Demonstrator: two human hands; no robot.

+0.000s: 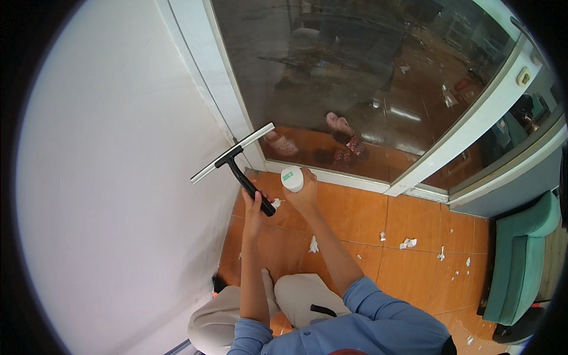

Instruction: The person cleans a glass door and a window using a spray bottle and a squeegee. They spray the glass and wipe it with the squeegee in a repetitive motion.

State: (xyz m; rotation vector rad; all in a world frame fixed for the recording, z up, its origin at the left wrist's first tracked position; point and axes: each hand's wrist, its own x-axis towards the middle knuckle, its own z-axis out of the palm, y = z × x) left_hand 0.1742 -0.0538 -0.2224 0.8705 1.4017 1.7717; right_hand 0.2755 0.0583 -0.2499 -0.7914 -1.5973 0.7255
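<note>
My left hand [254, 205] is closed around the black handle of a window squeegee [242, 176]. The squeegee's long metal-edged blade tilts up to the right, between the white wall and the lower left corner of the glass door [346, 80]. Just to the right, my right hand [305, 191] grips a white round container [292, 179] with a green label on its top. The container is apart from the squeegee and close to the door's bottom rail.
Scraps of white tissue [408, 243] lie scattered on the orange tiled floor [355, 213]. On the left rises a white wall [120, 155]. A green upholstered seat [517, 266] stands at the right. The door's white frame [470, 120] has a lock near its upper right.
</note>
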